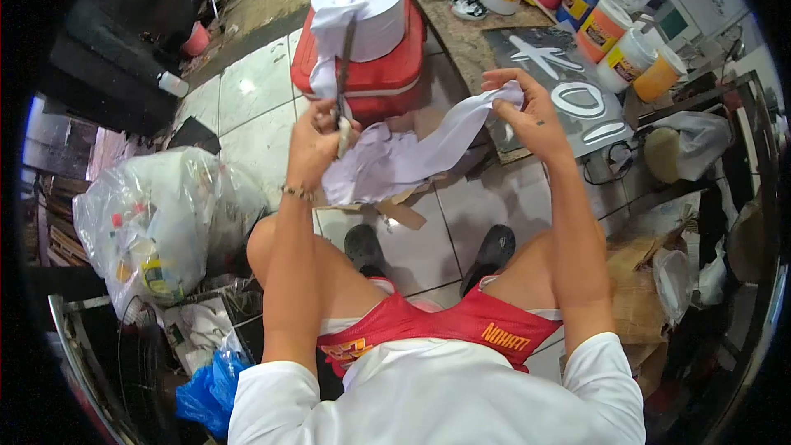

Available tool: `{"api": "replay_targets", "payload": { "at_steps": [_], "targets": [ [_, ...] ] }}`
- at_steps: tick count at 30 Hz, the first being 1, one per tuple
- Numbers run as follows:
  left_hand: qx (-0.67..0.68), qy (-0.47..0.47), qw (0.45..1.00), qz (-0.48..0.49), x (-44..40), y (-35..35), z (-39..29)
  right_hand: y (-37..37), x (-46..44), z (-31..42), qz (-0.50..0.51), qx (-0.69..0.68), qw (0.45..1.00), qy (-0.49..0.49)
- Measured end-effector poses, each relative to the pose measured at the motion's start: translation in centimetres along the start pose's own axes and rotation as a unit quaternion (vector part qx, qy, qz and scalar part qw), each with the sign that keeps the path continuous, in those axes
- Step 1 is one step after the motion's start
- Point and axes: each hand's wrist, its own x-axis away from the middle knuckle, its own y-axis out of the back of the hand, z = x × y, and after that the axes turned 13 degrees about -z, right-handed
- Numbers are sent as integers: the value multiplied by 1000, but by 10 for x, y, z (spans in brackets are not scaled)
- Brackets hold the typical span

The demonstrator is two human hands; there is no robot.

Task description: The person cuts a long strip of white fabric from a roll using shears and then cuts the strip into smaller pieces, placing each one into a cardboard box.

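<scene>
A red box (400, 89) sits on the tile floor (247, 140), with a big white roll (383, 25) on top. Two dark shoes (496, 249) are on the floor too. Paint tubs (604, 29) and a black sign (531, 91) sit on a brown board (457, 49).

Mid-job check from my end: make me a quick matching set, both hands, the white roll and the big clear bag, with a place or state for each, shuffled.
Column 1
1. Left hand
2. Right hand
3. White roll
4. Clear plastic bag

Column 2
A. Sitting on the red box
B. Pinching one end of a white strip
C. Bulging, at the left side of the picture
D. Gripping a long dark tool

Pairs: 1-D, 2-B, 3-A, 4-C
</scene>
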Motion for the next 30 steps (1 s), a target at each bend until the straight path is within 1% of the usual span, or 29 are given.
{"api": "replay_targets", "payload": {
  "at_steps": [1, 2, 4, 5, 6, 7, 8, 10, 11, 13, 14, 16, 18, 20, 22, 24, 25, 26, 27, 28, 29, 30],
  "targets": [
    [74, 32, 995, 61, 12, -13, -9, 2, -2, 1, -17, -2, 1000, 24],
    [142, 58, 979, 135, 20, -22, -4, 7, -5, 0, -22, 3, 999, 29],
    [224, 91, 926, 291, 47, -42, -10, 16, -10, -3, -50, 11, 998, 25],
    [229, 108, 896, 365, 52, -53, 3, 21, -13, -6, -60, 21, 997, 36],
    [277, 196, 847, 410, 59, -65, 26, 26, -14, -3, -64, 27, 997, 40],
    [293, 226, 828, 421, 82, -74, -1, 30, -13, 0, -77, 39, 996, 39],
    [314, 221, 807, 448, 90, -82, 15, 33, -12, 3, -89, 50, 994, 38],
    [224, 198, 832, 468, 104, -93, 20, 42, -12, -2, -90, 62, 992, 62],
    [225, 196, 831, 469, 109, -97, 25, 44, -11, -2, -94, 66, 992, 60],
    [248, 304, 795, 463, 114, -104, 35, 43, -9, 2, -98, 60, 992, 47],
    [248, 302, 797, 461, 113, -107, 38, 41, -7, 5, -96, 59, 992, 49],
    [264, 301, 801, 445, 113, -113, 39, 36, -4, 12, -58, -1, 997, 53],
    [260, 286, 812, 437, 106, -115, 38, 35, -1, 11, -43, -20, 996, 71],
    [264, 254, 840, 400, 98, -115, 29, 39, 3, 15, 15, -36, 998, 53],
    [280, 260, 838, 390, 93, -112, 21, 42, 5, 20, 16, -13, 998, 55],
    [224, 188, 879, 377, 86, -106, 19, 47, 5, 22, 43, 22, 998, 45],
    [224, 186, 879, 378, 85, -105, 18, 48, 3, 20, 45, 20, 997, 57],
    [193, 163, 895, 368, 85, -104, 17, 48, 3, 20, 43, 21, 997, 59],
    [162, 141, 909, 358, 84, -103, 17, 47, 3, 23, 35, 26, 999, 22],
    [161, 139, 908, 360, 84, -102, 15, 45, 3, 25, 27, 32, 999, -14],
    [162, 148, 905, 365, 85, -101, 13, 43, 2, 24, 24, 33, 999, -13],
    [163, 157, 901, 369, 85, -100, 11, 40, 1, 21, 14, 13, 998, -54]
  ]
}}
